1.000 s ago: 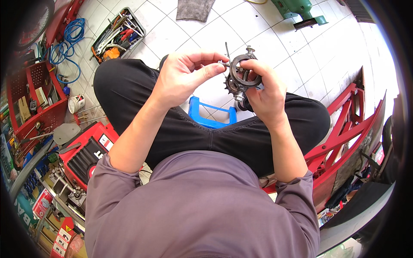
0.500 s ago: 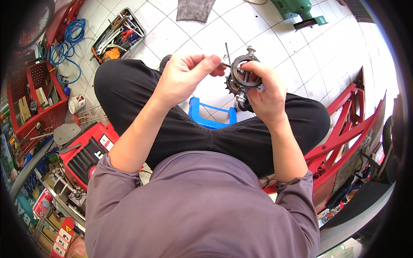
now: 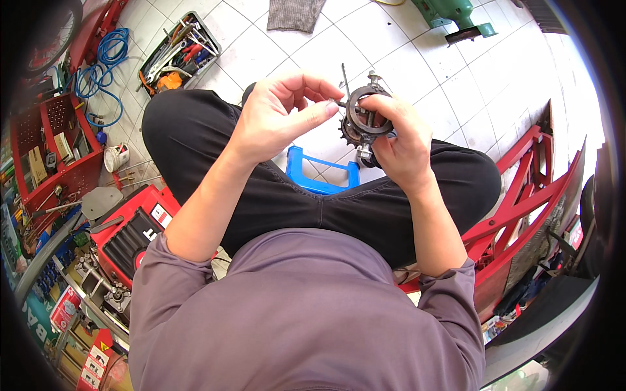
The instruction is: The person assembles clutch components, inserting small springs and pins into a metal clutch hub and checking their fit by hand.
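My right hand (image 3: 405,130) is closed around a dark metal ring-shaped part (image 3: 355,117). It has bolts at its upper and lower ends and a toothed sprocket edge on its left side. The thumb and fingers reach over and into the ring. Beside the ring's left rim, my left hand (image 3: 277,117) brings thumb and index finger together around something small that I cannot make out. A thin dark rod (image 3: 345,75) sticks up between the left fingertips and the ring. Both hands are above the floor, in front of my crossed legs.
A blue plastic stool-like frame (image 3: 323,189) stands between my legs. An open tool tray (image 3: 215,55) holds spanners and pliers at far left, near a coiled blue hose (image 3: 112,49). A red machine (image 3: 107,244) is at left, red metal frames (image 3: 521,208) at right, a green machine (image 3: 450,13) far right.
My left fingers have opened slightly and shifted at the ring's left side. The ring-shaped part has tilted a little and moved slightly left, still in my right hand.
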`<action>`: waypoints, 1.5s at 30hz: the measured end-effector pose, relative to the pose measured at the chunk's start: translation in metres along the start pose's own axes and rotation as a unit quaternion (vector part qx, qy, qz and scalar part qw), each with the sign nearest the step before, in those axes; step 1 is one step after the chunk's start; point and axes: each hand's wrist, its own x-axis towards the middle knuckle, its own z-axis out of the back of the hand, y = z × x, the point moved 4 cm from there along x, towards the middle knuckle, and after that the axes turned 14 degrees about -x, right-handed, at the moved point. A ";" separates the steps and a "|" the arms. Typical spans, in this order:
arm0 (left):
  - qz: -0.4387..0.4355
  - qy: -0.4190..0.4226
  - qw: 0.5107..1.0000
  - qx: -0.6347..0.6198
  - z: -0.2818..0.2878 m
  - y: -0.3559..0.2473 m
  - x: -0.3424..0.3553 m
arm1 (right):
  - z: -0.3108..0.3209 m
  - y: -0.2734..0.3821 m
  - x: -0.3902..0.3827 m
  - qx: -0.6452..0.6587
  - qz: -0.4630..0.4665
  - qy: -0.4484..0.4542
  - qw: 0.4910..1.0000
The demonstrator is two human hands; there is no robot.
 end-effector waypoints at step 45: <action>0.040 0.010 0.999 0.002 0.000 0.002 -0.002 | 0.002 -0.001 0.000 0.026 0.004 0.008 1.000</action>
